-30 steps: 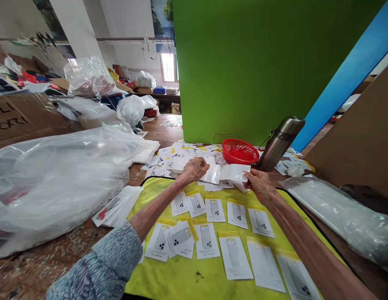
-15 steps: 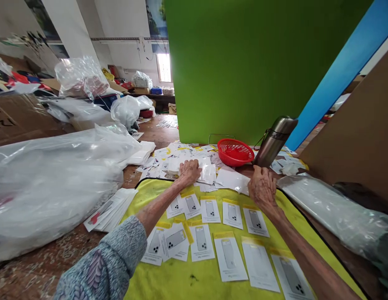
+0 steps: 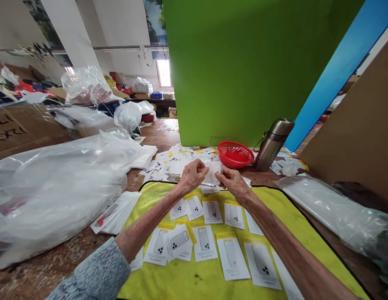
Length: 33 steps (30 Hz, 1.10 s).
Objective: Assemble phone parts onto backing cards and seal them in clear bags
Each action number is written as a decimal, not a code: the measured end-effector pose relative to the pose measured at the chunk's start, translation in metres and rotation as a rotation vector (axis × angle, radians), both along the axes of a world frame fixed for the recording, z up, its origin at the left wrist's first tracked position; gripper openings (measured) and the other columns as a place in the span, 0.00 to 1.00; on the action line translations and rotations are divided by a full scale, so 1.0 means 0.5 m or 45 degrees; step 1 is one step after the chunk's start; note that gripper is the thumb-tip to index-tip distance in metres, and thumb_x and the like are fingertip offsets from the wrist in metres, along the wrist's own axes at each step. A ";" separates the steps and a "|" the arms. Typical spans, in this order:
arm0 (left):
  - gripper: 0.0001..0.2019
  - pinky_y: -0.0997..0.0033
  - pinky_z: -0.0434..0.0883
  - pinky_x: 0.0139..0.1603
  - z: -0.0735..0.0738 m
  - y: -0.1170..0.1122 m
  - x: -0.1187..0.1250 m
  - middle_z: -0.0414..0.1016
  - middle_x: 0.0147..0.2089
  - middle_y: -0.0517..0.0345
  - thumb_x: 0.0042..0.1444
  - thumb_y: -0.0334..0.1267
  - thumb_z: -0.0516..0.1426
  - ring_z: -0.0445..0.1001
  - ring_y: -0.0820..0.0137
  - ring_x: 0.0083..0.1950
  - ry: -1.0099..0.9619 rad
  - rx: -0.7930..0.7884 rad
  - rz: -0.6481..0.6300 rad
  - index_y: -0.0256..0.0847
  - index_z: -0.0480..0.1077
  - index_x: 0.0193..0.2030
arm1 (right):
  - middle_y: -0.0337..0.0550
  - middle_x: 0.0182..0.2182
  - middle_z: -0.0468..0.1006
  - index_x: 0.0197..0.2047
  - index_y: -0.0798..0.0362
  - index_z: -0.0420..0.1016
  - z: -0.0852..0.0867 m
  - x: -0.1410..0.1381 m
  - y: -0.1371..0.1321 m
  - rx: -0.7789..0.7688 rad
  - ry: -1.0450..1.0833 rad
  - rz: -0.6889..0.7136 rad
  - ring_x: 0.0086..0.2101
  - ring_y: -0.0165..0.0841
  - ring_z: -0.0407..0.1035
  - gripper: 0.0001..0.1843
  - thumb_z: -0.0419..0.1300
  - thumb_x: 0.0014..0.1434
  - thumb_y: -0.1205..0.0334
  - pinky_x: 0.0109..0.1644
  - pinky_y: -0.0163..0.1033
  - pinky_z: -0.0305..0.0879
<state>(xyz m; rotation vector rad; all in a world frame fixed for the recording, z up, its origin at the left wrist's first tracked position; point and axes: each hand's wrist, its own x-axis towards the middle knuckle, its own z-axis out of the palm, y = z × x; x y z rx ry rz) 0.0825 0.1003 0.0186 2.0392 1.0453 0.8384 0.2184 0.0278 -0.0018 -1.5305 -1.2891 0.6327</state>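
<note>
Packet: pale plastic sleeve held up between both hands, over the far edge of the yellow cloth.
Left hand: fingers pinching the sleeve's left edge.
Right hand: fingers pinching its right edge, equally near.
Long axis: cannot tell.

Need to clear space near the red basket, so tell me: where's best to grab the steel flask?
Take the steel flask around its smooth round body at mid-height, coming from its front right. The red basket crowds its left, the green board stands behind it, and it stands upright, so a side wrap looks steadiest.
</note>
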 end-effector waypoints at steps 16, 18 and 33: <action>0.11 0.79 0.63 0.28 0.013 -0.030 -0.002 0.72 0.20 0.60 0.57 0.33 0.49 0.75 0.75 0.25 -0.161 -0.639 -0.415 0.37 0.64 0.24 | 0.30 0.19 0.58 0.22 0.51 0.57 0.018 -0.011 -0.032 -0.075 0.249 0.244 0.21 0.24 0.53 0.26 0.61 0.46 0.38 0.25 0.32 0.50; 0.12 0.78 0.65 0.28 0.007 -0.028 0.005 0.73 0.22 0.59 0.57 0.33 0.47 0.75 0.74 0.26 -0.082 -0.515 -0.404 0.37 0.63 0.24 | 0.30 0.18 0.58 0.21 0.51 0.56 0.014 -0.010 -0.031 -0.109 0.277 0.204 0.20 0.23 0.53 0.27 0.61 0.44 0.37 0.24 0.31 0.49; 0.10 0.66 0.69 0.43 0.002 -0.053 0.020 0.77 0.32 0.50 0.55 0.37 0.51 0.76 0.62 0.40 0.497 0.161 -0.115 0.39 0.72 0.29 | 0.37 0.19 0.60 0.21 0.49 0.54 0.002 -0.027 -0.026 0.078 -0.484 -0.205 0.22 0.31 0.51 0.11 0.51 0.51 0.68 0.29 0.38 0.44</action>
